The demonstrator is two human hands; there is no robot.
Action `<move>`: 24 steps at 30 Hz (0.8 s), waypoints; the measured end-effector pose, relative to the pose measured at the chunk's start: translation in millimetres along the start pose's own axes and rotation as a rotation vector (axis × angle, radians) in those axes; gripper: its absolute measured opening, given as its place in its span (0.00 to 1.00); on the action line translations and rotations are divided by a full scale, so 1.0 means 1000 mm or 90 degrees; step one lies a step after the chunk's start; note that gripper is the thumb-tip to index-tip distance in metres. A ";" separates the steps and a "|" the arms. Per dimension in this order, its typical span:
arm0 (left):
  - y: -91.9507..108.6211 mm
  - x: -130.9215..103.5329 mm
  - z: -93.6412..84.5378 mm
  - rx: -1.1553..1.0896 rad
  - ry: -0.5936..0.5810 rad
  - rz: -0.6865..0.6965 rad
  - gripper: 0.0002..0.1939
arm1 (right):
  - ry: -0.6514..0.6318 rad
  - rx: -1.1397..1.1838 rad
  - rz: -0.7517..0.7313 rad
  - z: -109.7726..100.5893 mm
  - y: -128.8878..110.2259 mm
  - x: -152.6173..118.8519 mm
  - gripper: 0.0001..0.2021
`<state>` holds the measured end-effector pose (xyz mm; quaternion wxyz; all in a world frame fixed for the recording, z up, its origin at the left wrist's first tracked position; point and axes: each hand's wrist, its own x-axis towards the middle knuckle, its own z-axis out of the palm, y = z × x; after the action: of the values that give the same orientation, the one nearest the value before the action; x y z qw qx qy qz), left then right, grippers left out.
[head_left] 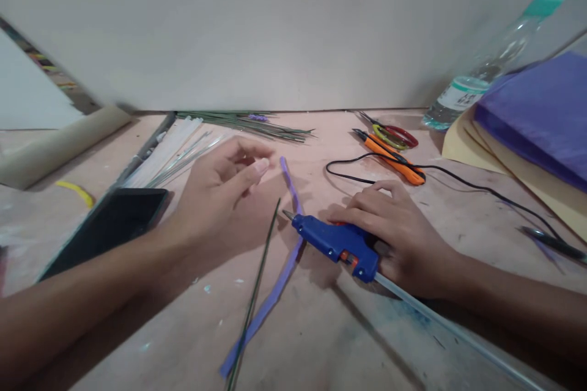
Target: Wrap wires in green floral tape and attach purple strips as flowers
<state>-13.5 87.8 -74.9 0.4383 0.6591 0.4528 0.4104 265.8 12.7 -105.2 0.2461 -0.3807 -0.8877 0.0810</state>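
Observation:
My right hand (389,226) is wrapped round the grip of a blue hot glue gun (325,238). A long clear glue stick (440,324) runs out of the gun's back end. The nozzle points left, close to the tip of a thin green floral wire (259,281). Under the nozzle lies a narrow purple paper strip (279,284), which the wire crosses near its lower end. Loosely curled, my left hand (229,174) hovers left of the strip's top end, thumb and forefinger apart and nothing visible between them.
Behind are more green wires (247,122), scissors (394,136) and an orange utility knife (394,162). Glue sticks (169,149) and a phone (110,226) lie left. A black cord (458,170) trails right, near a bottle (468,88) and purple paper (541,104).

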 end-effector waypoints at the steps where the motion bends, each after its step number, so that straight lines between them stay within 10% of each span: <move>1: -0.002 -0.001 0.001 0.057 0.008 0.009 0.08 | 0.007 -0.002 0.000 0.000 0.000 0.000 0.19; 7: 0.010 -0.021 0.001 0.332 0.054 0.245 0.16 | 0.057 0.011 -0.032 0.001 -0.002 -0.002 0.22; 16: 0.020 -0.046 0.002 0.423 -0.153 0.644 0.13 | 0.090 0.025 -0.030 0.000 -0.001 -0.003 0.21; 24: 0.009 -0.049 0.010 0.451 -0.352 0.538 0.07 | 0.114 0.003 0.020 -0.001 -0.001 -0.002 0.16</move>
<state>-13.8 37.2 -76.0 0.0933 0.9691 0.1311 0.1871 267.0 10.2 -104.7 0.3243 -0.3994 -0.8559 0.0526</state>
